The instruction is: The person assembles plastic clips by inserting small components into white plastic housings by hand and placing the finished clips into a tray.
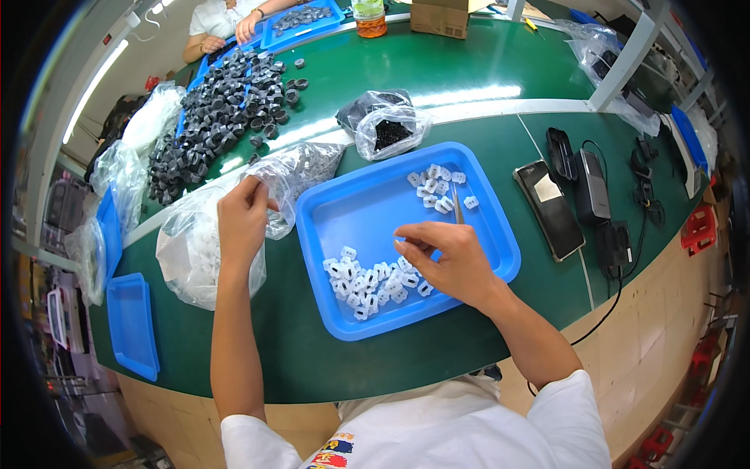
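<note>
My left hand [244, 215] is closed, its fingers bent over the edge of a clear plastic bag [312, 162] holding small grey metal-looking parts. Below it, a larger clear bag [191, 262] contains white pieces. Over the blue tray [375, 331], my right hand [449, 258] has thumb and forefinger nearly together. Slim metal tweezers [456, 202] stick out from that hand, points away from me. Anything tiny at its fingertips is too small to make out. White plastic pieces with dark slots [367, 285] lie heaped in the tray's near left; a smaller group of white pieces [433, 187] sits far right.
An open bag of small black parts [391, 134] stands behind the tray. Many dark round caps [223, 109] are piled far left. To the right lie a phone [548, 209], a black device [591, 186] and cables. A small blue tray [133, 324] rests left. A co-worker's hand [248, 26] shows beyond.
</note>
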A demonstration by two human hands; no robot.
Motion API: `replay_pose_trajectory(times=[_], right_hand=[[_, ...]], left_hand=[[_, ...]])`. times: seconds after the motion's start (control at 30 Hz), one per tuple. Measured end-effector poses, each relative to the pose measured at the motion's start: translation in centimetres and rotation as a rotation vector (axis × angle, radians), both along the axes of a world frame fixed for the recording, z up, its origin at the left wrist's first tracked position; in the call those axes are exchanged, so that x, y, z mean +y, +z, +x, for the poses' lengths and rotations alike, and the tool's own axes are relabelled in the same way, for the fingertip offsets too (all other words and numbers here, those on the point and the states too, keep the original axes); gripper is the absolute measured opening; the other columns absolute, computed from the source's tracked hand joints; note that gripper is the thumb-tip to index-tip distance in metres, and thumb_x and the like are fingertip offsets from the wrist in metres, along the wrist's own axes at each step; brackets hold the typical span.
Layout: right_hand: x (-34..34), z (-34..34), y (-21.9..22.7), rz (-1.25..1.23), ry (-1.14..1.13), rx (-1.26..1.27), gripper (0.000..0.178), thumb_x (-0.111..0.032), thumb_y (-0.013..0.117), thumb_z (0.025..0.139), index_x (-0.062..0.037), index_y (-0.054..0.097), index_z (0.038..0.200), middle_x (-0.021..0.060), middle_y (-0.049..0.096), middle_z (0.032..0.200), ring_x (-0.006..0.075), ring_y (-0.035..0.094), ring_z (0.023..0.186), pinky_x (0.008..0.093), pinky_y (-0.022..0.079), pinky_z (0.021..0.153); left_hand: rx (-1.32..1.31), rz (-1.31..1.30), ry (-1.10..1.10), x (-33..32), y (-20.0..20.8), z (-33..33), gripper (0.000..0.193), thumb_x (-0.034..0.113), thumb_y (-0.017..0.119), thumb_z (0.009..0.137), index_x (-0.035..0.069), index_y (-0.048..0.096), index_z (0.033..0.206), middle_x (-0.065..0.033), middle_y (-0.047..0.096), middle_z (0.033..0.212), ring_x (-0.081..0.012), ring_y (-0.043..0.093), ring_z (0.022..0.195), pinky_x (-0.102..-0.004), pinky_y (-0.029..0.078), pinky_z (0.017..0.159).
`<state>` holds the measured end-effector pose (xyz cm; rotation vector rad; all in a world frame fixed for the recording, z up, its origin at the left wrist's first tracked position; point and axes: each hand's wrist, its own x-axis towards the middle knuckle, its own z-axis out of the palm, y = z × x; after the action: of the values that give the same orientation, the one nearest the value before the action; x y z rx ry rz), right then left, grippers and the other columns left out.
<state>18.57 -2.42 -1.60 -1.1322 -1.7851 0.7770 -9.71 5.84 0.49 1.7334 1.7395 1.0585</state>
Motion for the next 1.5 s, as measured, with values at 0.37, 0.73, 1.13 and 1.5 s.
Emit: replay_pose_trajectory(times=[0.37,0.73,1.13,1.5], right_hand=[[-2.1,-1.9,1.8,0.039,0.212,0.163,0.048,-0.014,0.076,0.074,-0.0077,0.061,0.119,0.0088,0.063,0.104,0.0205,0.065,0.078,0.0311,0.054,0.063],[-1.8,-1.7,0.2,-0.036,0.250,0.219,0.027,-0.003,0.073,0.077,-0.0038,0.068,0.103,0.0102,0.064,0.094,0.0194,0.065,0.078,0.0286,0.053,0.065],[-0.2,0.3,0.8,0.071,-0.032,0.131,0.005,-0.009,0.072,0.079,-0.0063,0.071,0.083,0.0035,0.062,0.076,0.0121,0.056,0.059,0.0243,0.044,0.049],[-0.4,-0.1,0.7,-0.129,0.023,0.260,0.007,-0.007,0.067,0.084,-0.0004,0.068,0.087,0.0068,0.065,0.069,0.0099,0.058,0.054,0.0243,0.047,0.050]], left_hand=[[-1.084,-0.397,-0.192,-11.1,0.0,5.3,0.035,0.013,0.059,0.092,0.000,0.053,0.125,-0.0153,0.069,0.092,-0.0228,0.069,0.082,-0.0270,0.054,0.063],[-0.906,-0.493,-0.350,-11.8,0.8,8.0,0.047,0.010,0.051,0.096,0.001,0.037,0.139,-0.0155,0.069,0.091,-0.0209,0.068,0.086,-0.0320,0.055,0.074],[0.452,0.003,-0.576,-6.4,0.8,5.0,0.035,0.002,0.066,0.078,0.007,0.064,0.112,-0.0078,0.065,0.106,-0.0241,0.060,0.099,-0.0329,0.047,0.081],[0.577,-0.021,-0.778,-6.3,2.2,4.6,0.037,0.004,0.068,0.074,0.010,0.064,0.110,-0.0053,0.063,0.105,-0.0221,0.057,0.100,-0.0354,0.037,0.090]])
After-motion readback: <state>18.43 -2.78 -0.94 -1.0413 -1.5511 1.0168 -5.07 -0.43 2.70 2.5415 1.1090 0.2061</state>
